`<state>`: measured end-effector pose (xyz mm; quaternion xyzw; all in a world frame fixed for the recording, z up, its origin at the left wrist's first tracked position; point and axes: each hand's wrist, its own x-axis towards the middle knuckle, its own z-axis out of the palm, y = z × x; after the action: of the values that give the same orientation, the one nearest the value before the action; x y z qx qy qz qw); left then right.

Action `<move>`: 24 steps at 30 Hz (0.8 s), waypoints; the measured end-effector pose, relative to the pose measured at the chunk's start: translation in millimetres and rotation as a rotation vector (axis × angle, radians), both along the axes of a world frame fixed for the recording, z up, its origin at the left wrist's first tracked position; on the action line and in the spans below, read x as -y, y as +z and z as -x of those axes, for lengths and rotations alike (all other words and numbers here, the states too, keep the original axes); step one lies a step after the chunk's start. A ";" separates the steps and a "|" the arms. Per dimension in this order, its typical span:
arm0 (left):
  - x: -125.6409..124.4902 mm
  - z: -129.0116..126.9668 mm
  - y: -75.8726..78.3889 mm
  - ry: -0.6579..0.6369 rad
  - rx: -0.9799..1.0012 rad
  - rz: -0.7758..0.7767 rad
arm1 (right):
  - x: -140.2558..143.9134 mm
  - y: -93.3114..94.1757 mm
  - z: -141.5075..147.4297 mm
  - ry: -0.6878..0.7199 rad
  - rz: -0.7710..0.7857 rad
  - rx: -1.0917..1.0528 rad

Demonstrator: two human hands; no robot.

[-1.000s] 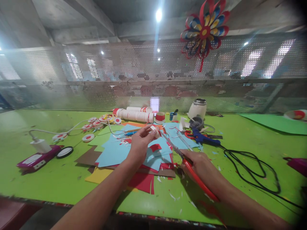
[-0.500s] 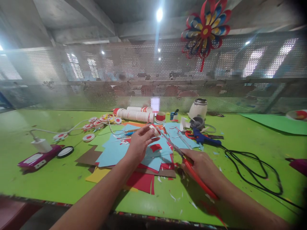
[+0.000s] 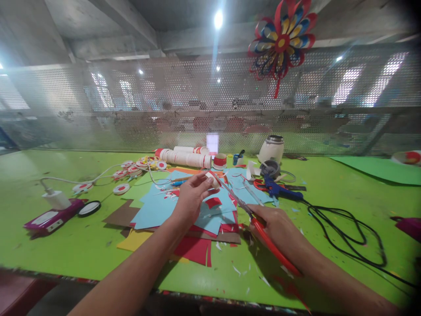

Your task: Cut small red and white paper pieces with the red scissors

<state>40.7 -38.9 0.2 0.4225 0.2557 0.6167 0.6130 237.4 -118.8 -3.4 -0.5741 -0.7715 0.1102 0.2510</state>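
Observation:
My left hand (image 3: 192, 197) pinches a small white and red paper piece (image 3: 213, 178) above a pile of blue, red and brown paper sheets (image 3: 184, 210). My right hand (image 3: 276, 226) grips red-handled scissors (image 3: 259, 230), whose blades reach up to the paper piece. Both forearms come in from the bottom edge over the green table (image 3: 66, 245).
A blue glue gun (image 3: 278, 189) with a black cord (image 3: 345, 228) lies at right. White paper rolls (image 3: 184, 157), a white jar (image 3: 271, 149), red-and-white discs (image 3: 131, 169), a charger (image 3: 55, 199) and a magenta device (image 3: 52, 217) lie around. A perforated metal screen (image 3: 210, 105) backs the table; a paper pinwheel (image 3: 281, 41) hangs above.
Almost nothing differs. Both hands stay in place, with the scissors' blades at the paper piece; the view shifted very slightly.

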 end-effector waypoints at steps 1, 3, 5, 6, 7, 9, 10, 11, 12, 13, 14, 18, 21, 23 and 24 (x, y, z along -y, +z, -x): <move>-0.1 0.2 0.2 0.001 -0.004 0.003 | 0.1 -0.1 0.0 -0.002 0.001 0.001; -0.6 0.8 0.5 -0.002 -0.008 0.011 | -0.1 -0.5 -0.2 -0.003 0.001 0.007; -1.5 1.7 0.6 -0.008 -0.008 0.013 | -0.9 -0.7 -0.4 -0.005 -0.002 0.016; -2.1 2.1 0.6 -0.012 -0.008 0.012 | -1.3 -0.5 -0.4 -0.005 -0.004 0.023; -2.7 2.5 0.5 -0.012 -0.009 0.012 | -1.8 -0.3 -0.2 -0.008 -0.009 0.032; -3.5 2.9 0.3 -0.004 -0.015 0.013 | -2.5 0.3 0.3 -0.011 -0.018 0.053; -3.6 2.8 0.2 0.003 -0.020 0.012 | -2.7 0.5 0.6 -0.011 -0.019 0.059; -3.5 2.6 0.1 0.010 -0.029 0.011 | -2.7 0.5 0.8 -0.009 -0.016 0.061; -3.1 2.3 0.1 0.016 -0.038 0.007 | -2.7 0.3 1.0 -0.005 -0.015 0.059; -2.6 1.9 0.1 0.021 -0.048 0.001 | -2.7 0.0 1.1 -0.001 -0.019 0.054; -1.9 1.5 0.1 0.025 -0.056 -0.006 | -2.6 -0.5 1.1 0.004 -0.028 0.051; 0.2 0.1 1.0 0.031 -0.065 -0.029 | -2.7 -1.7 0.7 0.006 -0.065 0.052; 0.5 -0.2 2.1 0.033 -0.062 -0.021 | -2.7 -1.0 0.6 0.005 -0.042 0.032; 0.6 -0.4 2.5 0.037 -0.060 -0.016 | -2.7 -0.6 0.5 -0.001 -0.035 0.023; 0.6 -0.5 2.6 0.039 -0.059 -0.014 | -2.8 -0.6 0.3 -0.004 -0.037 0.025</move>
<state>41.3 -39.5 2.9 0.4397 0.2775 0.6178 0.5899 237.1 -116.0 -4.0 -0.5721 -0.7754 0.0882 0.2523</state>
